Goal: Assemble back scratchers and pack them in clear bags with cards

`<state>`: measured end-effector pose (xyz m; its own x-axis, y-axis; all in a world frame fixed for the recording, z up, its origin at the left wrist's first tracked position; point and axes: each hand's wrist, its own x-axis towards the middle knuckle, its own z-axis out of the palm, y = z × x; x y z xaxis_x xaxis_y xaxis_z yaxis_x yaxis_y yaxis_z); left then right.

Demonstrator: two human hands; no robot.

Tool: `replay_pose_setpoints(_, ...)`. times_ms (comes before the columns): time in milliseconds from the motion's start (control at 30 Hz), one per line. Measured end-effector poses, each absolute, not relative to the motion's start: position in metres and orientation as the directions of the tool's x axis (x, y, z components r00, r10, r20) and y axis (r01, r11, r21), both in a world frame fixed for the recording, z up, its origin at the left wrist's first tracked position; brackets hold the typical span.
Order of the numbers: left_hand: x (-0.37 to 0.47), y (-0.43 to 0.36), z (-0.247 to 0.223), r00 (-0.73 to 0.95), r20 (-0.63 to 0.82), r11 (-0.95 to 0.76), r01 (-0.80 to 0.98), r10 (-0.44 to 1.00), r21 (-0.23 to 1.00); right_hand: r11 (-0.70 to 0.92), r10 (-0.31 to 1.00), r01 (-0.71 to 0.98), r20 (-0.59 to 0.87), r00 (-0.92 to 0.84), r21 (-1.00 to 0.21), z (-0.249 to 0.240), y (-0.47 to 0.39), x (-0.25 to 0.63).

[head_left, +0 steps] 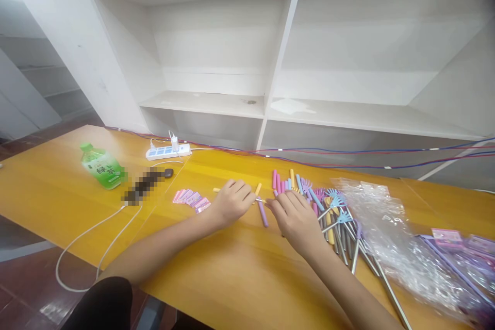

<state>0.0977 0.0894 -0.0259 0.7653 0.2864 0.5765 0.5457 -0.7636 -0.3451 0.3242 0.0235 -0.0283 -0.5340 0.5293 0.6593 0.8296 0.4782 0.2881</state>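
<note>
"So, where's the rod (260, 199)?"
"I see it between my left hand (235, 201) and right hand (296, 219), both pinching it; a purple handle (263, 214) lies beneath that gap, scratchers (343, 217) right of the grip."

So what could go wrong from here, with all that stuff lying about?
The thin rod between the left hand and right hand might slip and knock the purple tube lying close by. The right forearm could brush the jumbled back scratchers beside it and shift them. And the white cable loops over the table edge near the left sleeve, so that arm might snag it.
</note>
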Motion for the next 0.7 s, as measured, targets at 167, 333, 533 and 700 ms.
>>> replay_pose_setpoints(167,0.090,0.094,-0.027,0.755,0.589,-0.758,0.555,0.287,-0.343,0.478,0.548,0.839,0.658,-0.517,0.261,-0.032,0.024,0.335)
replay_pose_setpoints(333,0.078,0.100,-0.028,0.745,0.600,-0.744,0.571,0.291,-0.348,0.456,0.548,0.851,0.672,-0.498,0.260,-0.032,0.022,0.348)
replay_pose_setpoints(533,0.034,0.124,-0.027,0.708,0.606,-0.691,0.641,0.363,-0.335,0.375,0.603,0.892,0.664,-0.441,0.252,-0.033,0.017,0.400)
replay_pose_setpoints(700,-0.007,0.132,-0.026,0.698,0.613,-0.657,0.664,0.371,-0.358,0.373,0.589,0.875,0.650,-0.480,0.309,-0.033,0.006,0.440)
